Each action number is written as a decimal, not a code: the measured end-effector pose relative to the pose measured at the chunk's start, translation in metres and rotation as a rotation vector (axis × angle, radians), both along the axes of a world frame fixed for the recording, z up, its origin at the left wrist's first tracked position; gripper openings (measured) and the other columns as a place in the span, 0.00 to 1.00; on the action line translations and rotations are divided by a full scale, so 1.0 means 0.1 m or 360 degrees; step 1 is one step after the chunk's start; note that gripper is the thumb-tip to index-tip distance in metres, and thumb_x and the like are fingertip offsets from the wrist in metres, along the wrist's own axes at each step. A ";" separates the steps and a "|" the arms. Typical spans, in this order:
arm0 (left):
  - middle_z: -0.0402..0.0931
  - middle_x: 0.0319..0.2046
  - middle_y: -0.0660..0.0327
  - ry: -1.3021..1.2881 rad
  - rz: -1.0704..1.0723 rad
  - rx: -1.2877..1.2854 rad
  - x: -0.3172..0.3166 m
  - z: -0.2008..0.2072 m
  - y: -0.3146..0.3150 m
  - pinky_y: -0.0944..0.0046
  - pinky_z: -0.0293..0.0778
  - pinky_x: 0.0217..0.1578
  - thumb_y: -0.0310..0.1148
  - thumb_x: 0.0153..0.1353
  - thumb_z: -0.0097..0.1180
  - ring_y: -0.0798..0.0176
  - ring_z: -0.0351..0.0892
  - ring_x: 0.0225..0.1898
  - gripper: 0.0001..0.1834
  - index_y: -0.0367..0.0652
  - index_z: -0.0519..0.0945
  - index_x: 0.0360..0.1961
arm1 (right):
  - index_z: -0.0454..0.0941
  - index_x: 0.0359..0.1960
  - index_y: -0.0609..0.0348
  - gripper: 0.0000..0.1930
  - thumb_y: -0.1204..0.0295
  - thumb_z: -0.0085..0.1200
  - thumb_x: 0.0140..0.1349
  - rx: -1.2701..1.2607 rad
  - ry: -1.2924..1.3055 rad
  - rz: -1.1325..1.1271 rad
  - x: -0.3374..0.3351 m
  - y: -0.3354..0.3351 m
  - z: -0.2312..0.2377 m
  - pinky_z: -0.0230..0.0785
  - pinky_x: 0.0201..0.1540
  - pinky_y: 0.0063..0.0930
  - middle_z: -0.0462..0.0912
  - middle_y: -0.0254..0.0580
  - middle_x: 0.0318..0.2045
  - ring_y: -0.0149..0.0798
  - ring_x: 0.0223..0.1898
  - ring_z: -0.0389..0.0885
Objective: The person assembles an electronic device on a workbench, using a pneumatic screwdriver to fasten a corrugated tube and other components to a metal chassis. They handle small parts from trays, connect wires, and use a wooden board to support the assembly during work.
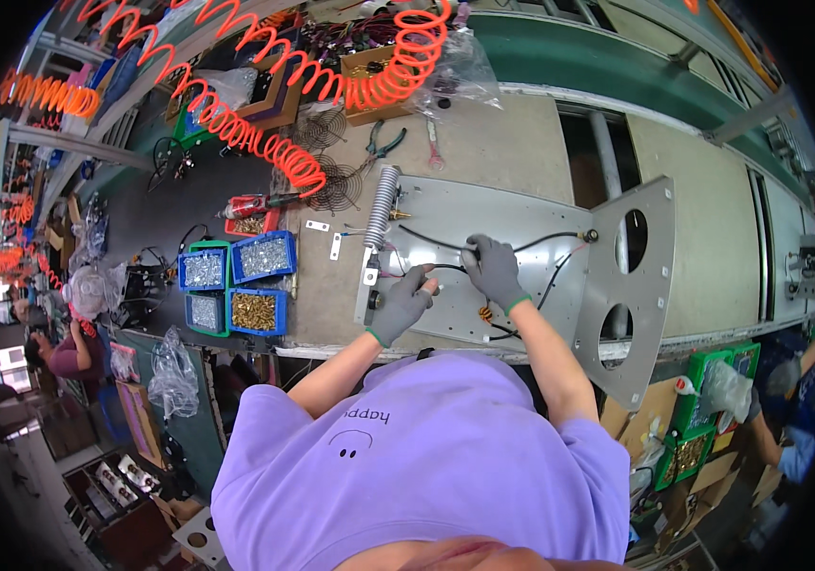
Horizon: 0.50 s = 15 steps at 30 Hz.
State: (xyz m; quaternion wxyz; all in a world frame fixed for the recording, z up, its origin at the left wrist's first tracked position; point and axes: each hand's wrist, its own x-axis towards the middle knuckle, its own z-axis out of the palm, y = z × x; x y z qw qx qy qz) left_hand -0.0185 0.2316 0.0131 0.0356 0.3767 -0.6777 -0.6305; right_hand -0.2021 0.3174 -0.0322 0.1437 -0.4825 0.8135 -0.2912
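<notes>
My left hand [405, 305], in a grey glove with a green cuff, is over the left part of a grey metal panel [531, 276]. Its bent fingers close at a black cable [447, 267]; the exact grip is partly hidden. To its right, my right hand [498, 270], gloved alike, pinches the black cable close to the panel's middle. Another stretch of black cable runs on to a fitting [590, 235] at the panel's right. A small orange-and-black part [485, 313] lies below the hands. A metal spring-like coil [382, 207] lies along the panel's left edge.
An upright plate [638, 285] with large round holes stands at the panel's right end. Blue bins [257, 312] of small fasteners, a red power screwdriver [247, 206], pliers [383, 148] and a wrench [435, 147] are on the bench. An orange coiled hose [265, 143] hangs above. Another person's arm [764, 440] shows at right.
</notes>
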 end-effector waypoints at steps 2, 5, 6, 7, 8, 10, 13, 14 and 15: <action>0.72 0.26 0.62 0.0141 0.0178 0.0260 -0.09 0.02 -0.01 0.71 0.69 0.28 0.37 0.65 0.46 0.73 0.70 0.25 0.22 0.33 0.66 0.55 | 0.75 0.38 0.51 0.11 0.62 0.47 0.58 0.0029 0.0008 0.0170 0.08 0.09 0.09 0.61 0.41 0.38 0.78 0.41 0.30 0.44 0.35 0.76; 0.69 0.23 0.64 0.0322 0.0332 0.0624 -0.20 -0.06 -0.03 0.72 0.68 0.28 0.37 0.65 0.45 0.72 0.70 0.24 0.20 0.33 0.68 0.53 | 0.77 0.37 0.49 0.10 0.62 0.47 0.59 0.0008 -0.0014 0.0299 0.21 0.23 0.08 0.60 0.40 0.38 0.78 0.40 0.29 0.43 0.34 0.76; 0.68 0.23 0.65 0.0344 0.0343 0.0683 -0.22 -0.08 -0.03 0.72 0.68 0.28 0.36 0.66 0.45 0.72 0.69 0.24 0.19 0.34 0.69 0.51 | 0.77 0.36 0.49 0.10 0.62 0.47 0.59 -0.0016 -0.0028 0.0325 0.25 0.23 0.09 0.60 0.39 0.38 0.77 0.40 0.28 0.43 0.34 0.75; 0.68 0.22 0.65 0.0367 0.0358 0.0742 -0.23 -0.11 -0.03 0.72 0.67 0.27 0.36 0.66 0.45 0.72 0.69 0.24 0.18 0.34 0.70 0.50 | 0.77 0.36 0.52 0.11 0.62 0.46 0.59 -0.0051 -0.0082 0.0333 0.26 0.21 0.12 0.62 0.38 0.39 0.77 0.42 0.29 0.46 0.34 0.75; 0.68 0.21 0.66 0.0415 0.0396 0.0716 -0.24 -0.16 -0.03 0.72 0.67 0.26 0.36 0.66 0.45 0.73 0.68 0.23 0.16 0.34 0.71 0.47 | 0.78 0.36 0.53 0.12 0.62 0.46 0.59 -0.0045 -0.0185 0.0301 0.21 0.15 0.13 0.63 0.37 0.39 0.77 0.43 0.29 0.47 0.34 0.75; 0.68 0.20 0.67 0.0516 0.0471 0.0663 -0.25 -0.30 -0.02 0.73 0.65 0.23 0.34 0.65 0.46 0.75 0.67 0.21 0.13 0.35 0.73 0.42 | 0.78 0.36 0.55 0.12 0.62 0.46 0.60 -0.0031 -0.0382 0.0234 0.09 -0.05 0.22 0.65 0.36 0.38 0.77 0.45 0.30 0.49 0.34 0.75; 0.68 0.20 0.66 0.0490 0.0534 0.0474 -0.25 -0.54 -0.10 0.72 0.65 0.25 0.35 0.66 0.44 0.73 0.67 0.23 0.12 0.36 0.73 0.41 | 0.77 0.36 0.58 0.12 0.64 0.45 0.61 -0.0141 -0.0500 0.0136 -0.11 -0.58 0.38 0.68 0.36 0.38 0.77 0.50 0.31 0.52 0.34 0.75; 0.68 0.21 0.66 0.0451 0.0588 0.0415 -0.24 -0.61 -0.11 0.72 0.65 0.25 0.34 0.66 0.45 0.74 0.66 0.22 0.11 0.37 0.73 0.41 | 0.77 0.37 0.58 0.12 0.64 0.45 0.61 -0.0151 -0.0510 0.0127 -0.17 -0.80 0.41 0.68 0.37 0.39 0.77 0.50 0.31 0.52 0.34 0.76; 0.69 0.21 0.67 0.0413 0.0637 0.0358 -0.25 -0.66 -0.11 0.72 0.64 0.24 0.34 0.65 0.46 0.75 0.66 0.21 0.10 0.38 0.74 0.41 | 0.77 0.38 0.58 0.12 0.64 0.45 0.61 -0.0186 -0.0477 0.0183 -0.22 -1.04 0.45 0.68 0.38 0.39 0.77 0.51 0.32 0.52 0.36 0.76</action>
